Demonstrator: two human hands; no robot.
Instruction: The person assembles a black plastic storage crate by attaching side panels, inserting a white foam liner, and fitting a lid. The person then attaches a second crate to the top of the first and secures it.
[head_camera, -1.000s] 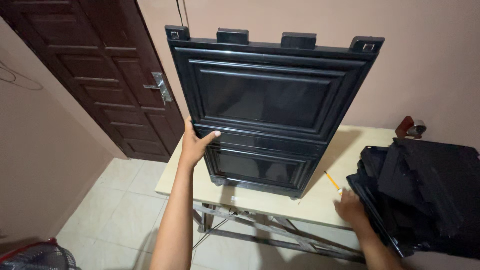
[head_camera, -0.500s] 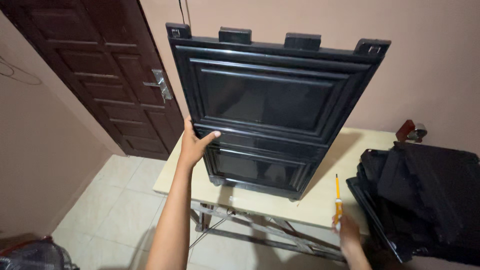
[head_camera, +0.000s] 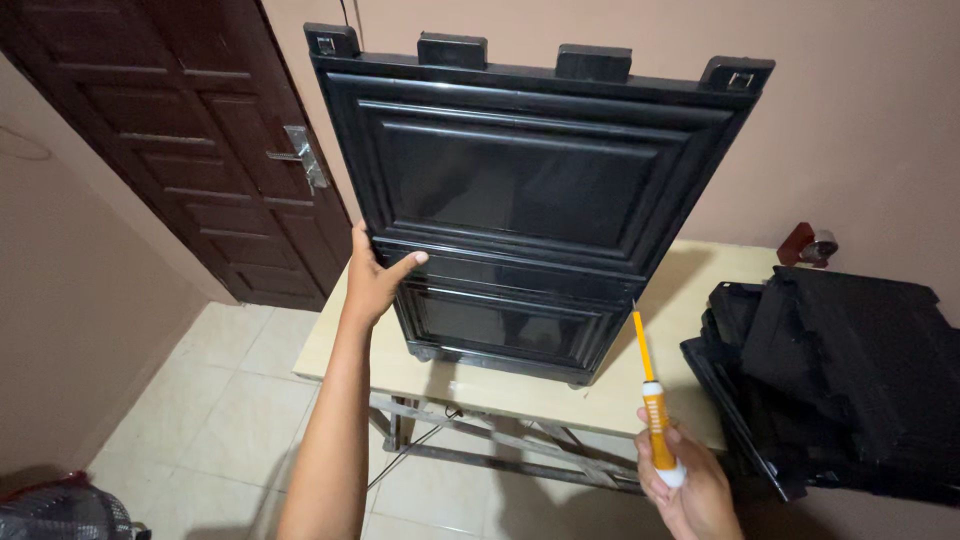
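A tall black plastic panel (head_camera: 530, 190) with moulded rectangular frames stands upright on a pale wooden table (head_camera: 690, 290), leaning toward the wall. My left hand (head_camera: 372, 275) grips its left edge at mid height, thumb across the front. My right hand (head_camera: 685, 485) is low in front of the table's near edge, shut on a screwdriver (head_camera: 650, 400) with an orange and white handle, its yellow shaft pointing up toward the panel's lower right corner.
A stack of black plastic panels (head_camera: 840, 370) lies on the table's right side. A small dark red object with a metal part (head_camera: 810, 243) sits by the wall. A dark brown door (head_camera: 190, 140) is at left. A fan's grille (head_camera: 60, 510) shows bottom left over tiled floor (head_camera: 220, 400).
My right hand picked the screwdriver up off the table beside the black stack and now holds it upright in front of the table. My left hand stayed on the panel's edge.
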